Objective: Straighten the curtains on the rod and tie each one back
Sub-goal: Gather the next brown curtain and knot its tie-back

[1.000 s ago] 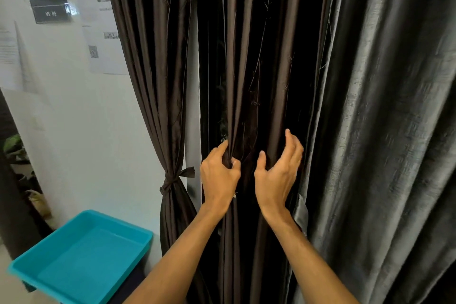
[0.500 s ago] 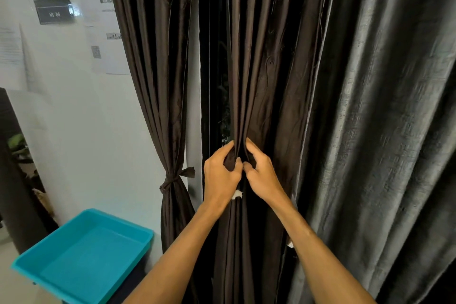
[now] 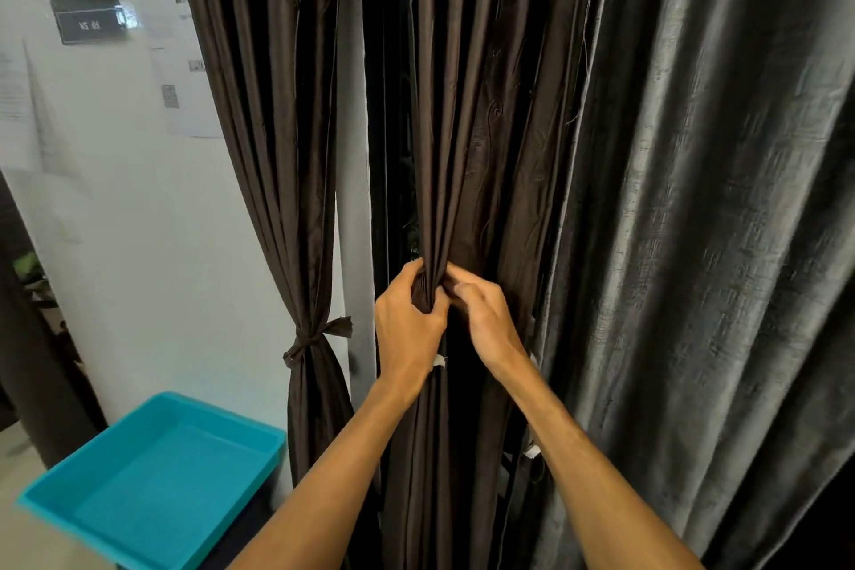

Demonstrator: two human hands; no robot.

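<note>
A dark brown curtain (image 3: 481, 116) hangs in the middle, its folds gathered into a bunch at waist height. My left hand (image 3: 407, 329) is closed around that bunch from the left. Pressed against it from the right, my right hand (image 3: 486, 319) pinches the same gathered folds. A second brown curtain (image 3: 273, 106) hangs further left, cinched by a knotted brown tie-back (image 3: 314, 338). A small white tag (image 3: 439, 360) shows just below my left hand.
A wide grey curtain (image 3: 703, 222) fills the right side. A turquoise tray (image 3: 259, 454) sits at the lower left. The white wall (image 3: 139, 245) carries papers and a dark sign (image 3: 88, 19). A dark gap shows between the two brown curtains.
My right hand went from open beside the folds to closed on them next to my left hand. The middle curtain is now drawn into a tighter bunch.
</note>
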